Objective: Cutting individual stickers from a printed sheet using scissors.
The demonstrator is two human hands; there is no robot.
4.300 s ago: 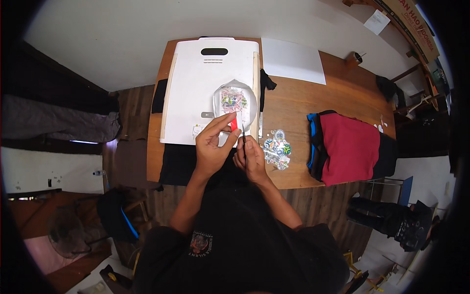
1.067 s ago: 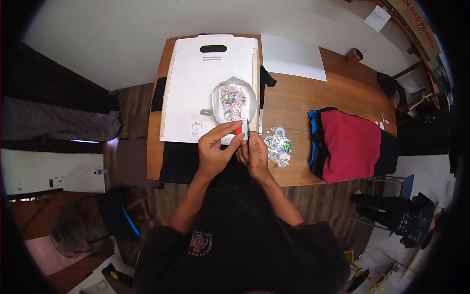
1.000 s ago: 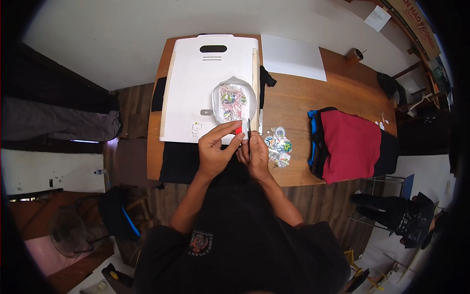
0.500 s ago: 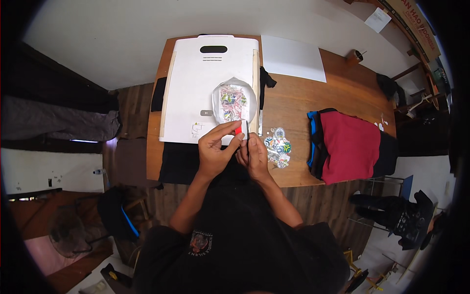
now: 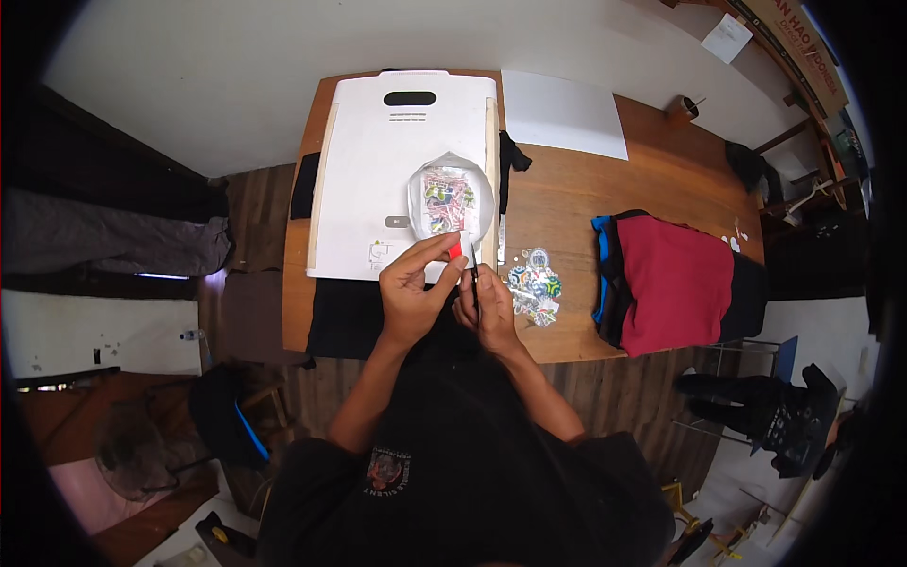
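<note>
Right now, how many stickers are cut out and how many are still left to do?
A small heap of cut stickers lies on the wooden table; too small to count. In hand: the left hand pinches a small red piece, and the right hand holds a thin dark tool against it. Left: the colourful sheet on the white board.

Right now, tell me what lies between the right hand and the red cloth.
In the head view, a small heap of colourful stickers lies on the wooden table between the right hand and the red cloth.
</note>
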